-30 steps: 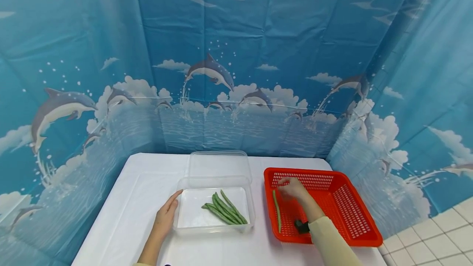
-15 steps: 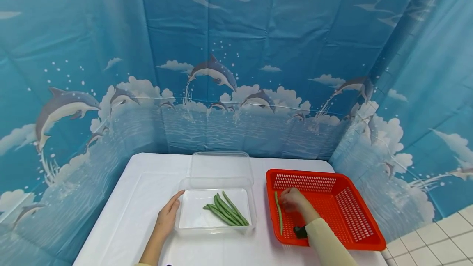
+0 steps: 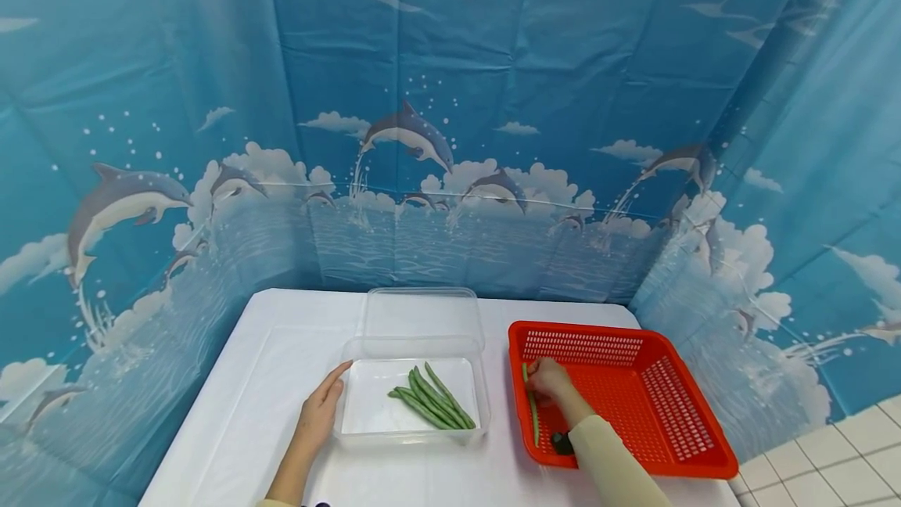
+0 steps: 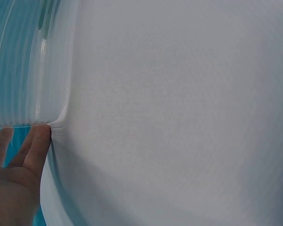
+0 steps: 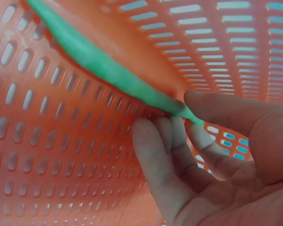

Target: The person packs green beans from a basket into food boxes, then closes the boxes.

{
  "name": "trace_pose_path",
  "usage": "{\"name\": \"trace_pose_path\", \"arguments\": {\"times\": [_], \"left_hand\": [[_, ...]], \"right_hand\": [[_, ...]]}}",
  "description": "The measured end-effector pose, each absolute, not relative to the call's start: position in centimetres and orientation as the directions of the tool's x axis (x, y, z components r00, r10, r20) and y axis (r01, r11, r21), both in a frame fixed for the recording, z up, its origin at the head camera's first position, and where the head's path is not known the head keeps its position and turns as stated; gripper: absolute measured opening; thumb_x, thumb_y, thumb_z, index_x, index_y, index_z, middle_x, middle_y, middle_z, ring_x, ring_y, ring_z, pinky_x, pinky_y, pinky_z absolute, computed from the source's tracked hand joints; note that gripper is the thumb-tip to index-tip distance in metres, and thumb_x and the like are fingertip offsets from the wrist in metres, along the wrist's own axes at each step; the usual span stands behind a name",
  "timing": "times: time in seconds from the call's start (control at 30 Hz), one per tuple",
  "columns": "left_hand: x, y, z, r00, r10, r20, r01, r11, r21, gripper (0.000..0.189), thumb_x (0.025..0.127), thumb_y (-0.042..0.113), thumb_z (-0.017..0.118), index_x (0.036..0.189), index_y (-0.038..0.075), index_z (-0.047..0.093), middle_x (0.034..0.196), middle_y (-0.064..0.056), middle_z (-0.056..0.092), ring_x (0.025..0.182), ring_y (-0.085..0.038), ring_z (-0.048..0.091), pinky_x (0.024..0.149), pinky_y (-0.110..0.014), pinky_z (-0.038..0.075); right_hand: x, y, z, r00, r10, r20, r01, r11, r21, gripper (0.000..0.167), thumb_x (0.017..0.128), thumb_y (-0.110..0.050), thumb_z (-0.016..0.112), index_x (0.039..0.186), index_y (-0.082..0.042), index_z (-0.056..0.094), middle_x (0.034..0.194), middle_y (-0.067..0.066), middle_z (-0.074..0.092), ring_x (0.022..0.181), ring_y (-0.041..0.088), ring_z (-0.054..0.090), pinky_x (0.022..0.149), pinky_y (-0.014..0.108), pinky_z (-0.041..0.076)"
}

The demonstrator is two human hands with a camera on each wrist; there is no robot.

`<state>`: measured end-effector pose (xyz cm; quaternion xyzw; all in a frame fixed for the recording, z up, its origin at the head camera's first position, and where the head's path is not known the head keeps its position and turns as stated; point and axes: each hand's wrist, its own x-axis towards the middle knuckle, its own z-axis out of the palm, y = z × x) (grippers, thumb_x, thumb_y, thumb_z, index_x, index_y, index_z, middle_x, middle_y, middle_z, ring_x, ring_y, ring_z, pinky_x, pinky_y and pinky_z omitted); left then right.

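Note:
My left hand (image 3: 318, 411) rests at the left side of a clear plastic container (image 3: 394, 439), fingers fairly straight. In the left wrist view its fingertips (image 4: 41, 132) touch the container's wall. Several green beans (image 3: 425, 399) lie in a loose bundle inside the container. My right hand (image 3: 551, 383) is down in a red plastic basket (image 3: 619, 329), by its left wall. There it pinches one end of a single long green bean (image 5: 99, 63) between thumb and fingers. The rest of that bean stretches along the basket's side.
A clear lid (image 3: 421, 311) lies behind the container on the white-covered table (image 3: 232, 382). Blue dolphin-print curtains (image 3: 450, 241) enclose the back and sides. White tiles (image 3: 838, 452) show at the lower right.
My right hand has moved left and slightly down onto the bean in the basket and now pinches its end. The left hand stays at the container; the head view has shifted slightly.

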<state>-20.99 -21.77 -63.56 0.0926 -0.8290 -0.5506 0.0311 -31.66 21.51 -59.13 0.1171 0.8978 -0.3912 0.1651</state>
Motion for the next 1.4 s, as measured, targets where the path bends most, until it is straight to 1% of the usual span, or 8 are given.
{"name": "trace_pose_path", "arguments": {"times": [0.2, 0.3, 0.4, 0.63, 0.93, 1.17, 1.27, 1.4], "left_hand": [[-21.2, -21.7, -63.6, -0.982, -0.185, -0.046, -0.114, 0.379, 0.918, 0.048, 0.117, 0.041, 0.034, 0.160, 0.026, 0.049, 0.171, -0.010, 0.039, 0.160, -0.043, 0.032, 0.127, -0.069, 0.028], [-21.2, -21.7, -63.6, -0.982, -0.186, -0.038, -0.107, 0.376, 0.920, 0.046, 0.117, 0.038, 0.035, 0.159, 0.026, 0.049, 0.170, -0.010, 0.040, 0.160, -0.043, 0.033, 0.127, -0.070, 0.028], [-21.3, -21.7, -63.6, -0.982, -0.184, -0.032, -0.100, 0.374, 0.922, 0.045, 0.117, 0.036, 0.037, 0.159, 0.026, 0.050, 0.170, -0.010, 0.041, 0.159, -0.044, 0.033, 0.126, -0.071, 0.029], [-21.4, -21.7, -63.6, -0.982, -0.183, -0.036, -0.103, 0.371, 0.923, 0.046, 0.117, 0.036, 0.036, 0.159, 0.025, 0.050, 0.170, -0.010, 0.042, 0.159, -0.043, 0.034, 0.126, -0.070, 0.029], [-21.3, -21.8, -63.5, -0.982, -0.183, -0.045, -0.113, 0.379, 0.918, 0.046, 0.117, 0.036, 0.036, 0.160, 0.027, 0.049, 0.171, -0.010, 0.040, 0.160, -0.043, 0.032, 0.127, -0.070, 0.028], [-21.0, -21.8, -63.4, -0.983, -0.178, -0.054, -0.118, 0.372, 0.921, 0.046, 0.117, 0.038, 0.036, 0.160, 0.026, 0.049, 0.171, -0.010, 0.040, 0.160, -0.043, 0.032, 0.128, -0.069, 0.027], [-21.0, -21.8, -63.5, -0.982, -0.178, -0.055, -0.119, 0.372, 0.920, 0.046, 0.117, 0.038, 0.036, 0.160, 0.027, 0.049, 0.171, -0.010, 0.039, 0.160, -0.044, 0.032, 0.128, -0.069, 0.028], [-21.1, -21.8, -63.5, -0.983, -0.176, -0.054, -0.115, 0.364, 0.924, 0.045, 0.117, 0.036, 0.037, 0.159, 0.026, 0.049, 0.171, -0.011, 0.040, 0.160, -0.044, 0.032, 0.127, -0.070, 0.028]], "right_hand": [[-32.0, 21.0, -59.4, -0.935, 0.078, -0.346, 0.280, 0.759, -0.588, 0.017, 0.088, 0.010, 0.061, 0.099, -0.002, 0.056, 0.088, 0.015, 0.055, 0.075, 0.028, 0.063, 0.061, 0.039, 0.064], [-31.9, 20.8, -59.2, -0.938, 0.068, -0.341, 0.269, 0.763, -0.588, 0.018, 0.089, 0.011, 0.060, 0.101, -0.002, 0.057, 0.090, 0.015, 0.055, 0.076, 0.028, 0.061, 0.062, 0.039, 0.064], [-32.0, 21.1, -59.2, -0.935, 0.046, -0.352, 0.272, 0.731, -0.626, 0.022, 0.088, 0.012, 0.061, 0.107, 0.001, 0.059, 0.093, 0.018, 0.056, 0.077, 0.029, 0.063, 0.066, 0.042, 0.066], [-32.1, 21.9, -58.0, -0.901, 0.006, -0.434, 0.348, 0.605, -0.716, 0.035, 0.093, 0.004, 0.070, 0.125, 0.003, 0.056, 0.102, 0.019, 0.063, 0.084, 0.028, 0.065, 0.075, 0.039, 0.067], [-31.5, 21.4, -53.7, -0.916, -0.042, -0.398, 0.311, 0.553, -0.773, 0.045, 0.093, 0.001, 0.070, 0.136, 0.004, 0.056, 0.109, 0.020, 0.062, 0.087, 0.028, 0.066, 0.081, 0.044, 0.069], [-31.5, 19.9, -50.8, -0.933, -0.104, -0.344, 0.242, 0.524, -0.817, 0.047, 0.093, -0.001, 0.068, 0.137, 0.003, 0.056, 0.089, 0.010, 0.058, 0.078, 0.023, 0.061, 0.083, 0.048, 0.068], [-31.5, 18.4, -49.9, -0.937, -0.162, -0.309, 0.187, 0.516, -0.836, 0.046, 0.093, 0.000, 0.065, 0.138, 0.004, 0.056, 0.084, 0.008, 0.056, 0.075, 0.020, 0.059, 0.078, 0.045, 0.068], [-31.6, 16.0, -49.2, -0.935, -0.216, -0.281, 0.132, 0.524, -0.842, 0.045, 0.093, 0.002, 0.063, 0.137, 0.002, 0.059, 0.086, 0.010, 0.060, 0.072, 0.020, 0.060, 0.069, 0.039, 0.066]]}}
